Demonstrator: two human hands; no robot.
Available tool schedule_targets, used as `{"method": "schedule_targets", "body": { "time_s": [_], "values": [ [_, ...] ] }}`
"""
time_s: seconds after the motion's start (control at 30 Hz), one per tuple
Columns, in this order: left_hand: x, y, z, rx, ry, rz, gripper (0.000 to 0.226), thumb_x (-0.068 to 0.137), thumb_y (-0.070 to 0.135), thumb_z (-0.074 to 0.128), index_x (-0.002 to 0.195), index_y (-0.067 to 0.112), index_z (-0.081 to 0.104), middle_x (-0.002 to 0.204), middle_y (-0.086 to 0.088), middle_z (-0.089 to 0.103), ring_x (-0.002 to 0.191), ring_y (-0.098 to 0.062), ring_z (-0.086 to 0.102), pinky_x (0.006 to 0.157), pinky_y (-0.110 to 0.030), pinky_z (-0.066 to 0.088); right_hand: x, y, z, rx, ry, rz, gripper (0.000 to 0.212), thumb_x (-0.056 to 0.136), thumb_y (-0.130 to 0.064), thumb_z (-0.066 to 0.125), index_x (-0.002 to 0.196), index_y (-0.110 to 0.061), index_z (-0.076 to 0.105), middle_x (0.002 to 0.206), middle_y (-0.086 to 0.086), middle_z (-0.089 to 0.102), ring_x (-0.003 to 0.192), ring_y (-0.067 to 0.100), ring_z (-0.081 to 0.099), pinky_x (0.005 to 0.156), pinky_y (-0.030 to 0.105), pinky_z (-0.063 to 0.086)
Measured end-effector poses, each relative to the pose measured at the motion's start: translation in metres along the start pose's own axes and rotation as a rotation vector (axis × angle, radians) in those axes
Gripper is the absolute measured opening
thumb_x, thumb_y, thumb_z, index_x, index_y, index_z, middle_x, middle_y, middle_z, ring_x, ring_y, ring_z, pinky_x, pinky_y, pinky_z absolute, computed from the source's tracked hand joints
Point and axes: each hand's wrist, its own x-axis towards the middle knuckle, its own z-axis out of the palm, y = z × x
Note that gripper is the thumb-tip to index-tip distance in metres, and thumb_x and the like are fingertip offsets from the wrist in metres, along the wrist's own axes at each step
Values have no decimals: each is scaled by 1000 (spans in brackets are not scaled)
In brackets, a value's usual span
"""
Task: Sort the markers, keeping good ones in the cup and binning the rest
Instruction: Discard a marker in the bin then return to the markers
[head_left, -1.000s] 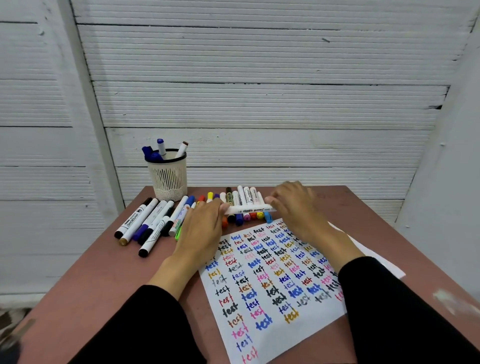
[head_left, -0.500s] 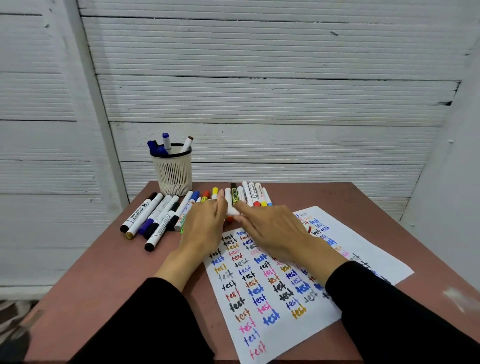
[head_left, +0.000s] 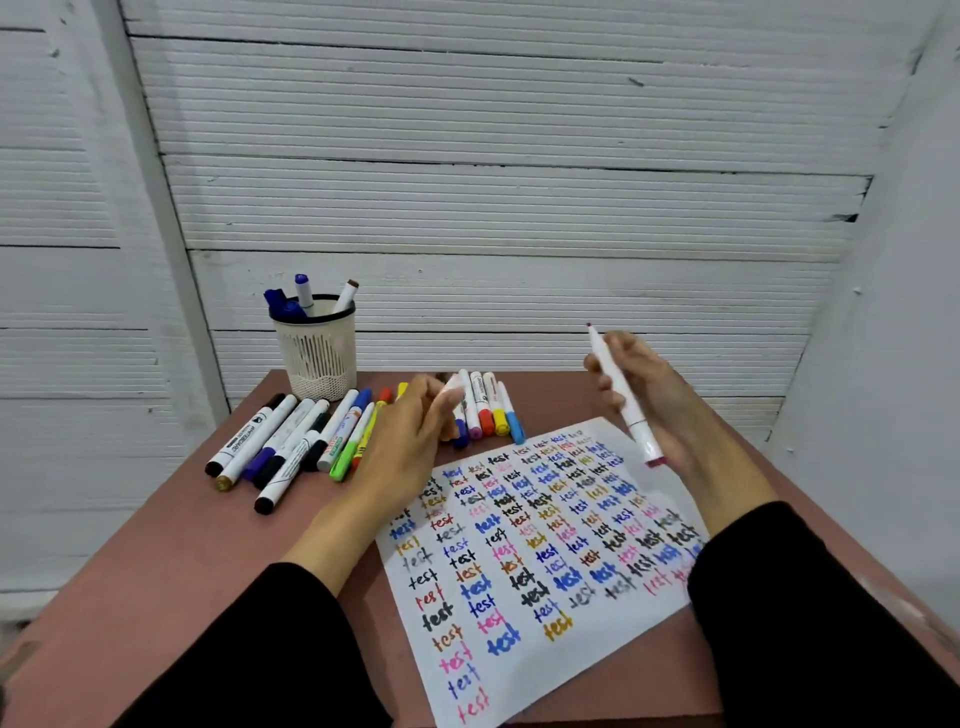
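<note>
table (head_left: 156, 597) w/ test sheet (head_left: 540, 551) on it, mesh cup (head_left: 318, 353) at back left w/ a few markers in, rows of markers (head_left: 291, 441) lying beside it and behind the sheet. step looks like: uncapping one to test it. right hand (head_left: 652, 395) curled round a white marker (head_left: 621, 395), tip up, over the sheet's far corner. left hand (head_left: 410, 441) pinching what seems its cap (head_left: 451, 388), blurred tho. next prob: flip tip down, scribble on paper, judge ink. no bin in view.
</note>
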Motion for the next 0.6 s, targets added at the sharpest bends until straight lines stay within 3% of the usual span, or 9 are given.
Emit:
{"method": "schedule_targets", "body": {
  "time_s": [0.1, 0.17, 0.23, 0.33, 0.4, 0.43, 0.53, 0.6],
  "values": [
    [3, 11, 21, -57, -216, -27, 36, 95, 47, 41, 95, 12, 53, 88, 1, 69, 83, -6, 65, 75, -23, 49, -9, -6, -27, 301, -32, 50, 35, 87, 5, 41, 111, -10, 61, 91, 13, 65, 66, 11, 58, 54, 16, 51],
    [2, 16, 36, -45, -297, -11, 40, 93, 53, 36, 100, 17, 52, 97, 7, 70, 94, -3, 64, 80, -22, 50, -14, -6, -42, 278, -59, 42, 55, 77, 16, 36, 120, -9, 59, 98, 13, 66, 78, 14, 58, 70, 22, 56],
    [0, 17, 48, 16, -333, -2, 35, 95, 54, 30, 100, 26, 49, 102, 12, 67, 98, -1, 61, 80, -21, 48, -14, -5, -56, 225, -49, 60, 61, 80, 22, 32, 126, -10, 58, 100, 12, 65, 84, 16, 58, 78, 28, 57],
    [0, 17, 58, 76, -343, -23, 26, 97, 49, 26, 96, 30, 43, 95, 17, 61, 88, 4, 56, 73, -18, 42, -13, -3, -70, 113, 66, 105, 39, 86, 9, 56, 122, -6, 60, 93, 12, 62, 76, 15, 58, 69, 28, 56],
    [1, 17, 61, 57, -347, -36, 36, 94, 53, 23, 101, 23, 43, 103, 12, 64, 97, 2, 58, 81, -21, 44, -12, 1, -73, -8, 108, 102, 49, 66, -5, 84, 111, -6, 64, 82, 8, 57, 67, 12, 55, 60, 26, 52],
    [3, 15, 62, 55, -355, -37, 42, 91, 56, 23, 104, 22, 44, 109, 9, 66, 103, -1, 58, 88, -26, 45, -12, 3, -71, -92, 122, 96, 48, 62, -18, 89, 103, -7, 65, 75, 5, 54, 62, 10, 51, 55, 24, 46],
    [9, 13, 67, 194, -411, 7, 41, 95, 53, 22, 107, 21, 44, 114, 7, 66, 105, -6, 59, 93, -33, 46, -14, 10, -63, -243, 160, 78, 33, 85, -46, 64, 77, -15, 59, 57, -4, 37, 52, 6, 33, 50, 21, 24],
    [13, 13, 70, 335, -427, 78, 37, 99, 49, 21, 106, 20, 44, 112, 7, 67, 101, -9, 60, 89, -35, 47, -13, 13, -61, -362, 171, 71, 34, 96, -41, 51, 76, -14, 58, 54, -5, 34, 50, 6, 30, 48, 20, 23]
  ]
}}
